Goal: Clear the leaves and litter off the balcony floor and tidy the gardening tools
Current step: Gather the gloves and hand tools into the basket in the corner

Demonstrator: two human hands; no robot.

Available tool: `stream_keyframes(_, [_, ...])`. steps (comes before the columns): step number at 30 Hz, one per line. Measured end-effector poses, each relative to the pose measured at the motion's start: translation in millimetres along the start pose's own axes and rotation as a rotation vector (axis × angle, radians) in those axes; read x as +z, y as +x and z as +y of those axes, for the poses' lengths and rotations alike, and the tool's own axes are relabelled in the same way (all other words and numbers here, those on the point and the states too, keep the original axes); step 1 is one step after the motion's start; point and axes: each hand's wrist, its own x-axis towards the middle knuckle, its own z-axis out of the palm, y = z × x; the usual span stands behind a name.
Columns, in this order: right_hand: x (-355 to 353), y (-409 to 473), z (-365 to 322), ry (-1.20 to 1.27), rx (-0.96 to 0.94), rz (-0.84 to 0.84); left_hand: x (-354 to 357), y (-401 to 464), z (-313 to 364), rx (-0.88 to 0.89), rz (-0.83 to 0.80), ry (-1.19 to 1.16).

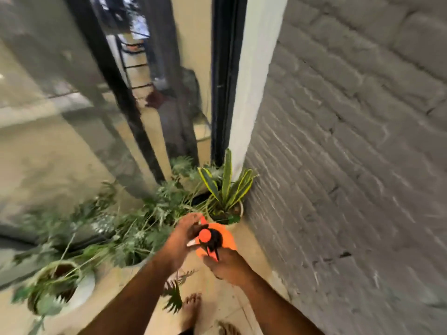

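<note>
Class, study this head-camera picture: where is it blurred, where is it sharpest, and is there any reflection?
Head view: motion blur smears the brick wall and left potted plants; the orange sprayer and striped-leaf plant are sharpest; the glass door shows hazy reflections.

Spray bottle (219,240) I hold: bright orange body, black pump head, orange cap. Plant (226,187) at centre frame: green leaves striped and edged yellow. Brick wall (350,141), right of frame: painted grey. Floor (251,257): beige.
</note>
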Motion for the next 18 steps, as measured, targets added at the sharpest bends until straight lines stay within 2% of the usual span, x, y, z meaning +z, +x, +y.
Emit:
stream_keyframes(1, [4,-1,-3,-0.016,-0.053,0.015,-7,-13,4,0.021,0.010,-0.019])
stream_keyframes(4, [27,11,3,-0.015,-0.096,-0.093,-32,-52,12,0.055,0.052,-0.105])
stream_keyframes(9, [59,-11,-74,0.054,-0.117,-0.295,-88,-114,-6,0.087,0.266,-0.311])
stream_keyframes(11, [87,-17,-100,0.059,-0.153,-0.419,-113,-144,-24,0.094,0.355,-0.414])
stream_keyframes(18, [224,-36,-154,-0.172,-0.222,-0.780,-213,-257,-117,0.185,0.631,-0.751])
